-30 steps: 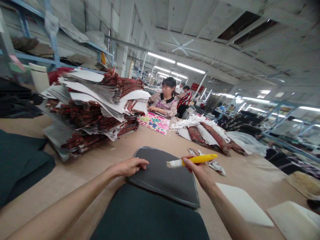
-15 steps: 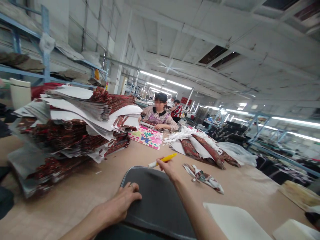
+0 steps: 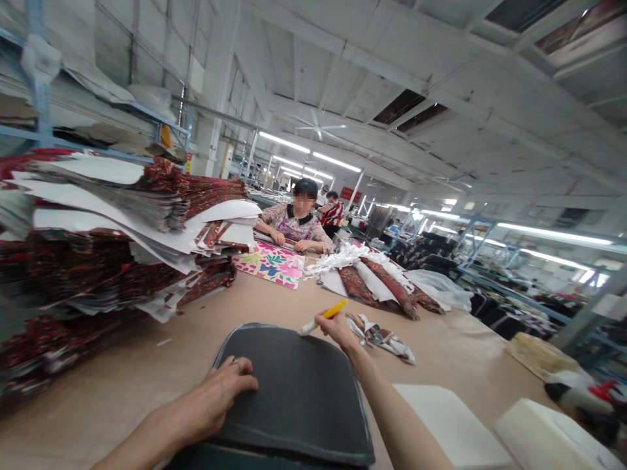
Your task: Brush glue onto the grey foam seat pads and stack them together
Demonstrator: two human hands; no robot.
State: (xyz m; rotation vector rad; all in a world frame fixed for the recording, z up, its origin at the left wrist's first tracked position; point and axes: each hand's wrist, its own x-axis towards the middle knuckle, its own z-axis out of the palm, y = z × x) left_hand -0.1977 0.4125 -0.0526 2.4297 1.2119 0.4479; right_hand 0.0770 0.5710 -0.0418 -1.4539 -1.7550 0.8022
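A dark grey panel point(image 3: 294, 385) with a rounded top and pale lines along its edge lies in front of me. My left hand point(image 3: 232, 388) rests on the panel's left side, fingers bent and apart, a ring on one finger. Between the fingers of my right hand point(image 3: 336, 324) is a yellow pen point(image 3: 323, 316) with a whitish lower end. The pen's lower end is at the panel's top edge, right of its middle. Beneath the panel's near edge, more dark material shows.
Tall stacks of patterned and white sheets point(image 3: 122, 228) stand left. Beyond are a floral sheet point(image 3: 269, 264) and a seated person point(image 3: 298, 222). Patterned rolls point(image 3: 372, 281), a scrap bundle point(image 3: 382, 339) and white blocks point(image 3: 450, 424) lie right on the brown table point(image 3: 196, 333).
The view has turned rightward, so most things sit further left. My right hand and the pen have moved rightward along the panel's top edge. My left hand stays on the panel.
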